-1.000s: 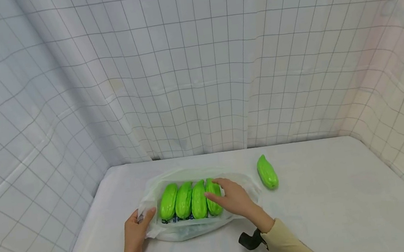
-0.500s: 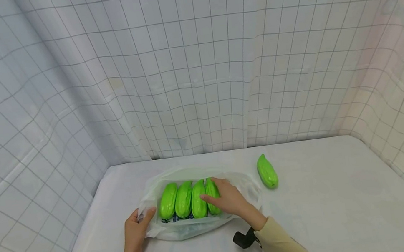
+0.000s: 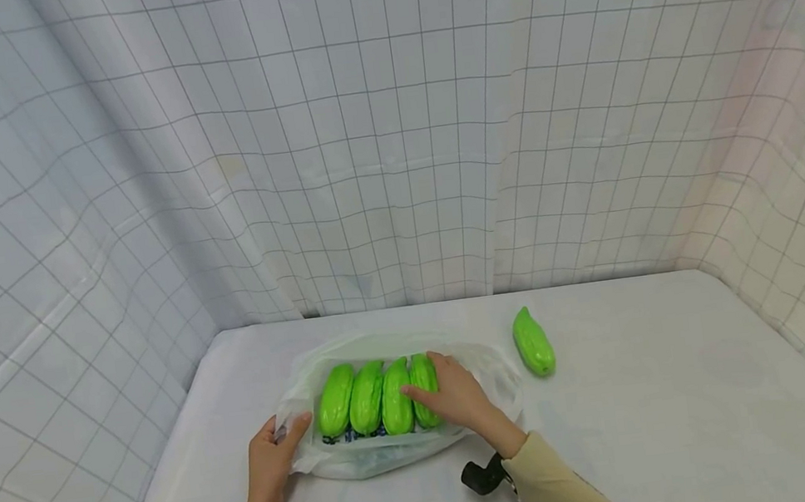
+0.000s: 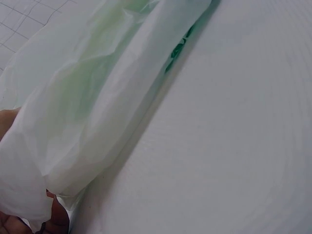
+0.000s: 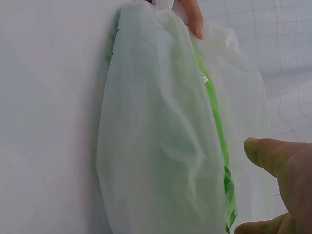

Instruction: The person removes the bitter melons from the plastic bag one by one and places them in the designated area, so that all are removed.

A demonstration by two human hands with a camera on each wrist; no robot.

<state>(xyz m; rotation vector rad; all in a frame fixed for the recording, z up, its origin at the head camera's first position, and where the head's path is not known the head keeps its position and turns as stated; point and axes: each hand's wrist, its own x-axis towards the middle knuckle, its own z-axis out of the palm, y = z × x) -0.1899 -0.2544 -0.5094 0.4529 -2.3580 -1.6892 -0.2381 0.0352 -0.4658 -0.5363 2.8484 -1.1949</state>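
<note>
A thin white plastic bag [image 3: 357, 464] lies spread with its mouth facing up. Inside it, several glossy green, gourd-like vegetables [image 3: 366, 402] sit side by side on a dark patterned surface. My left hand [image 3: 268, 462] pinches the bag's left rim between thumb and fingers; the left wrist view shows the bunched film [image 4: 24, 185] there. Over the bag's right end is my right hand [image 3: 460, 395], thumb and fingers apart around the upper part of the rightmost vegetable [image 3: 421, 378], fingertips at its right side. Whether they press on it is hard to tell.
Another green vegetable [image 3: 533, 344] lies alone on the white tabletop [image 3: 653, 388], right of the bag and further back. White grid-patterned curtains [image 3: 391, 160] enclose the table at the back and sides. A black wrist camera [image 3: 483, 477] sits on each forearm.
My right hand has moved left onto the rightmost vegetable, then its fingers shifted slightly right along that vegetable's side. The left hand and bag have stayed in place.
</note>
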